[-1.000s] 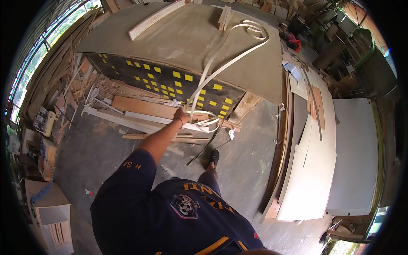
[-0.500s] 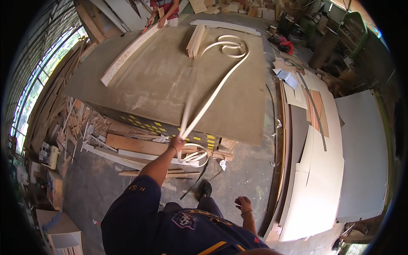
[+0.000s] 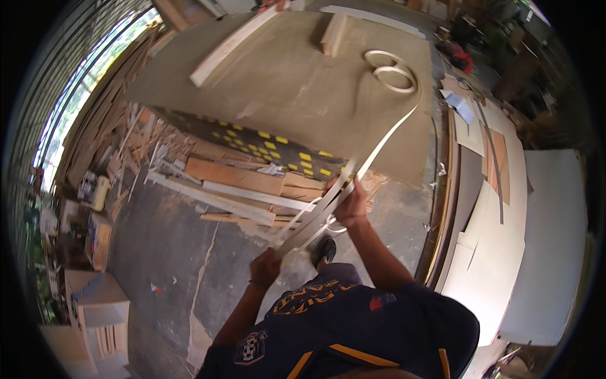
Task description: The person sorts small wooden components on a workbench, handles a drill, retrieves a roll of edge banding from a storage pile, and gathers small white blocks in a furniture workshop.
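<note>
A long, thin white edging strip (image 3: 386,140) runs from loops lying on the large brown tabletop (image 3: 265,107) down to my hands. My right hand (image 3: 350,205) is closed round it just off the table's near edge. Lower and to the left, my left hand (image 3: 266,267) grips the strip's lengths near my body. Between the two hands several lengths lie side by side, blurred by motion. More loops of the strip hang below my right hand, partly hidden by it.
A long pale board (image 3: 235,45) and a short stack of strips (image 3: 333,36) lie on the table. A co-worker's hand shows at the top edge. Wood offcuts (image 3: 237,175) cover the floor beneath the near edge; white sheets (image 3: 486,252) are stacked at right.
My right hand has come up from my side onto the strip. The left hand has moved back toward my body. The strip has been drawn nearer, and the view has shifted.
</note>
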The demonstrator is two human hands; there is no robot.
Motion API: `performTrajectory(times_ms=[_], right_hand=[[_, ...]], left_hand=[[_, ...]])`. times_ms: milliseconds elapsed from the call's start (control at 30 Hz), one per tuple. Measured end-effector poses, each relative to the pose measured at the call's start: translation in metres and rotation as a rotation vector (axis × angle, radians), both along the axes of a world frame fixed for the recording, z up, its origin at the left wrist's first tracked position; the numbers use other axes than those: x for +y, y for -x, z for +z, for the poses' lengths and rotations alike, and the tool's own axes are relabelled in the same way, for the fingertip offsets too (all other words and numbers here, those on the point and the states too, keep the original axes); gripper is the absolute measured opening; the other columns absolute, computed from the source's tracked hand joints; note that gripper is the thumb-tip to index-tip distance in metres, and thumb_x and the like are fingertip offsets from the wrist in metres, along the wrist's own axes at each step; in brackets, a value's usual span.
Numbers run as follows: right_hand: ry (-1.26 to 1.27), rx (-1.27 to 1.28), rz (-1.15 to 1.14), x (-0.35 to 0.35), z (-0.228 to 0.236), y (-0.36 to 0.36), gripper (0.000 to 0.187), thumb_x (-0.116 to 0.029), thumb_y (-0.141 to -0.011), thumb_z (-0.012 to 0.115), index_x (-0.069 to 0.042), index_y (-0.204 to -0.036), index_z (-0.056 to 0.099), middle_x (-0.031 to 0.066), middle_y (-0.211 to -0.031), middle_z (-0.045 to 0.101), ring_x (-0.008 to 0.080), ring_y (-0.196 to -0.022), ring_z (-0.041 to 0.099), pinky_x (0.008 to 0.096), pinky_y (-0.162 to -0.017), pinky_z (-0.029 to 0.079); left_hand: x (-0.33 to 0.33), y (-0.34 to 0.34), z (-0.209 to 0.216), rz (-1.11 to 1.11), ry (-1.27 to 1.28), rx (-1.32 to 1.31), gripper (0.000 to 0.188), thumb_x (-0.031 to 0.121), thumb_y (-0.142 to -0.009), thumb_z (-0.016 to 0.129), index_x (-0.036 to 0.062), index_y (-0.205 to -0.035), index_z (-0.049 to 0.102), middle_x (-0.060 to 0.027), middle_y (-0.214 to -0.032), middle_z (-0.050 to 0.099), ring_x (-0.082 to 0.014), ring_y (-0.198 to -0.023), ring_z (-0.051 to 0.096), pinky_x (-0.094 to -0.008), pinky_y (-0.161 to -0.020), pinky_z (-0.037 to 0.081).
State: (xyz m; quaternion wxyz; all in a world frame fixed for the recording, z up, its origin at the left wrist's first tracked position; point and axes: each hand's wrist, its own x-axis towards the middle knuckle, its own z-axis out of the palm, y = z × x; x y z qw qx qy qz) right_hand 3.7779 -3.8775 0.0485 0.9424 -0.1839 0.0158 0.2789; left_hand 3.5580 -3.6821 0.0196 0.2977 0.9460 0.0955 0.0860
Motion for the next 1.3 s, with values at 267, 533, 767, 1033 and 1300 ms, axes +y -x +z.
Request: performTrajectory(times_ms=[267,533,767,1033,1300], right_hand=[[0.062,-0.271,0.118,0.023,0.017,-0.009,0.014,-0.017,-0.074,0.053,-0.01,-0.085,0.056,0.0025,-0.08,0.055,0.0197,-0.079,0.053,0.0359,-0.081,0.043],[-0.006,-0.225,0.565,0.19,-0.017,0.162,0.014,-0.018,-0.079,0.055,-0.004,-0.08,0.056,0.0071,-0.075,0.057,0.0182,-0.07,0.057,0.0335,-0.069,0.05],[0.314,-0.108,1.035,0.313,0.01,0.392,0.019,-0.008,-0.072,0.058,-0.002,-0.089,0.052,0.0035,-0.073,0.052,0.0146,-0.067,0.053,0.0296,-0.068,0.048],[0.374,0.353,1.001,0.423,-0.032,0.497,0.039,-0.011,-0.076,0.062,0.006,-0.108,0.046,0.0193,-0.095,0.057,0.0281,-0.089,0.059,0.0348,-0.083,0.049],[0.207,0.371,1.027,0.568,-0.021,0.582,0.044,-0.02,-0.081,0.056,0.009,-0.111,0.042,0.0196,-0.096,0.058,0.0276,-0.091,0.058,0.038,-0.081,0.049]], left_hand=[[0.092,0.358,0.078,1.163,-0.093,-0.385,0.022,0.018,-0.084,0.058,0.0038,-0.074,0.044,-0.0069,-0.057,0.049,-0.0142,-0.054,0.047,-0.0287,-0.052,0.041],[-0.031,0.742,0.19,2.018,-0.561,-1.028,0.023,0.019,-0.079,0.066,0.0046,-0.069,0.05,0.0009,-0.062,0.05,-0.007,-0.063,0.044,-0.0244,-0.056,0.038],[-0.176,0.833,0.282,2.296,-1.023,-0.952,0.032,0.028,-0.082,0.063,0.0027,-0.066,0.053,0.0001,-0.052,0.048,-0.0086,-0.051,0.039,-0.0249,-0.047,0.034],[-0.124,0.857,0.318,2.129,-1.363,-0.344,0.025,0.02,-0.079,0.067,0.0038,-0.066,0.053,-0.001,-0.051,0.048,-0.0068,-0.048,0.041,-0.0239,-0.044,0.035],[0.073,0.838,0.309,1.761,-1.085,0.218,0.021,0.029,-0.078,0.063,0.0121,-0.072,0.052,-0.0011,-0.059,0.056,-0.0178,-0.05,0.058,-0.0314,-0.045,0.047]])
